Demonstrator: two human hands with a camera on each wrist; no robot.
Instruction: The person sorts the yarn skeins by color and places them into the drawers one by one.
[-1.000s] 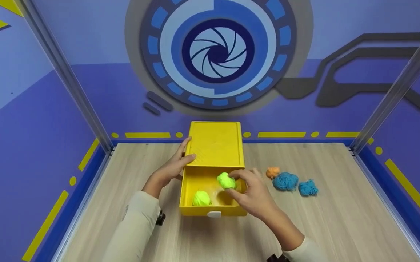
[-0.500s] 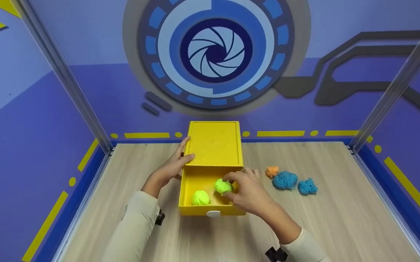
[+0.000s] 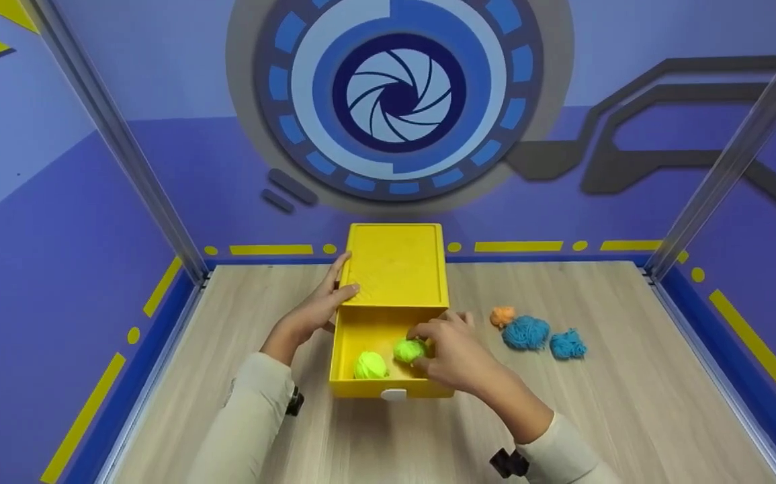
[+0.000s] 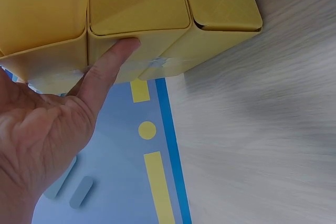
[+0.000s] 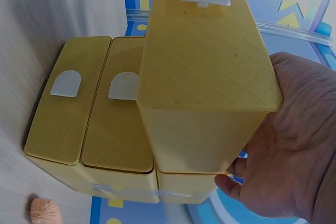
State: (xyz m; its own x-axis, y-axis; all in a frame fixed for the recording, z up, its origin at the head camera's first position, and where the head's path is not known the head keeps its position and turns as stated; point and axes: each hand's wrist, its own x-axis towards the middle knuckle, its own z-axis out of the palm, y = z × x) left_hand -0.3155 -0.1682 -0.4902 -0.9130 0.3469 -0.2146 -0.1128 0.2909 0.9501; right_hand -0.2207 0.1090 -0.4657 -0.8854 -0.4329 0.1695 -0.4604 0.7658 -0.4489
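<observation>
A yellow drawer box (image 3: 398, 262) stands near the back wall with its top drawer (image 3: 391, 388) pulled out toward me. My left hand (image 3: 312, 306) rests along the box's left side, fingers straight, thumb at the top's front corner. In the left wrist view one straight finger (image 4: 113, 59) touches the box side. Inside the drawer, my right hand (image 3: 458, 353) pinches a neon-yellow yarn ball (image 3: 408, 350) low on the right. Another neon-yellow yarn ball (image 3: 370, 365) lies at the drawer's front left. In the right wrist view the drawer's wall hides my right fingertips and the yarn.
On the wooden table (image 3: 629, 403), right of the box, lie a small orange yarn ball (image 3: 502, 316), a larger blue one (image 3: 526, 333) and a smaller blue one (image 3: 568, 344). Lower drawers with white tabs (image 5: 66, 83) show beneath the pulled-out drawer. Printed walls enclose the table.
My right hand has lowered its neon-yellow yarn ball deeper into the drawer and slightly left. The left hand and the box have stayed in place.
</observation>
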